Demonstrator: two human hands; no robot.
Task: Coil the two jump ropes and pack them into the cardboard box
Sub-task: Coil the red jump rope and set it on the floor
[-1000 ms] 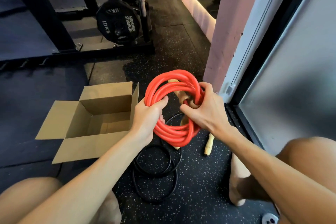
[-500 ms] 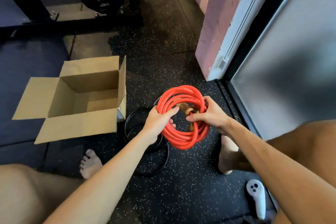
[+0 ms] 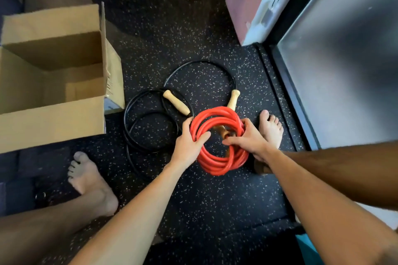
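A red jump rope (image 3: 217, 163) is wound into a tight coil, its wooden handles tucked inside the ring. My left hand (image 3: 189, 144) grips the coil's left side and my right hand (image 3: 251, 141) grips its right side. Behind the coil a black jump rope (image 3: 150, 114) lies in loose loops on the floor, with two wooden handles (image 3: 176, 102) showing. The open cardboard box (image 3: 51, 127) stands at the left, with nothing visible inside.
My bare feet rest on the speckled black rubber floor, one (image 3: 90, 183) below the box and one (image 3: 270, 129) just right of the coil. A pink pillar (image 3: 243, 0) and a glass door frame (image 3: 288, 97) bound the right side.
The view has tilted down towards the floor. Both hands, still holding the red coil, now sit lower over the floor; the black rope's two handles have come into sight.
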